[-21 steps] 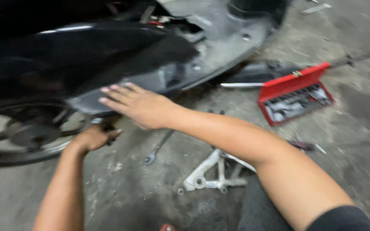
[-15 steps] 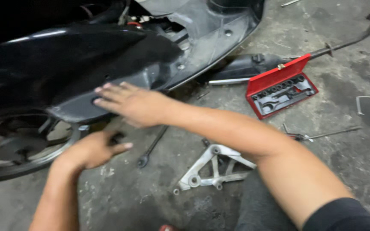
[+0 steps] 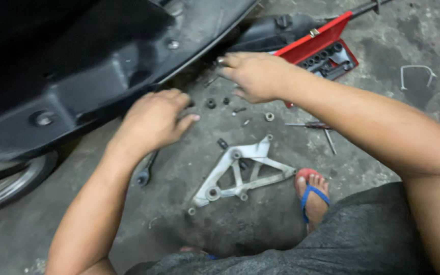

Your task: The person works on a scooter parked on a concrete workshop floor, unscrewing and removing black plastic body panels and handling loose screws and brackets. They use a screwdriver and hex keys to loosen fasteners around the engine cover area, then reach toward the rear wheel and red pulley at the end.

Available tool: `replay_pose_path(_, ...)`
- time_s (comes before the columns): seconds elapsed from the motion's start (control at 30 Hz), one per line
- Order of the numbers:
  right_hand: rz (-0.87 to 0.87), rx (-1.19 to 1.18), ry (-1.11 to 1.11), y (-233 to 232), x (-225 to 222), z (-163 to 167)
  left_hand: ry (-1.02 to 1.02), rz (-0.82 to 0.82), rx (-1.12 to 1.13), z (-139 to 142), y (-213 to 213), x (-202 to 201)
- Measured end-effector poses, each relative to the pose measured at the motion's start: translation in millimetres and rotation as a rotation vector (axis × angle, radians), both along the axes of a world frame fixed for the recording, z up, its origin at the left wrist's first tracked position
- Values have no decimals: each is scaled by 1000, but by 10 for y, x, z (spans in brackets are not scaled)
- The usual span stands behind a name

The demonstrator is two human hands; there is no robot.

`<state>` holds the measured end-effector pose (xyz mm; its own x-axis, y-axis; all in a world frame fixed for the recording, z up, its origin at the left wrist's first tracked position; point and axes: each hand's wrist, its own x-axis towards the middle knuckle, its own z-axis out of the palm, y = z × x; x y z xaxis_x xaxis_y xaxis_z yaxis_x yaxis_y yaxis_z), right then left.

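Both hands are off the black scooter panel [image 3: 103, 76] now. Half a second ago the right hand [image 3: 258, 76] lay flat on the panel; it now hovers, fingers loosely spread and empty, over the loose nuts and bolts [image 3: 225, 102] on the concrete, just above the silver bracket [image 3: 240, 173]. The left hand [image 3: 154, 119] has come up from the wheel side, loosely curled, holding nothing visible, left of the bracket. A wrench [image 3: 146, 170] lies below it. The work reads as shifting from panel to fasteners.
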<state>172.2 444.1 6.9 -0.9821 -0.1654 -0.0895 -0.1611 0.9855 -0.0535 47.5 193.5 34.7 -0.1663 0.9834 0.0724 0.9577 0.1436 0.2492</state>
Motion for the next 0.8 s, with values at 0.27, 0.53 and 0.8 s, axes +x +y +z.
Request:
replay_pose_path(0.27,-435,-47,-537,1568,522,-642,-234,-109,-345,-792,918,543)
replay_pose_path(0.53,-412,-3,-563,2392,180,-1152,-456,150,-494,-1509,996,692)
replay_pose_path(0.8,-56,15,-629,1498,-809,-1068,-636,859,-235,-2092,843,510)
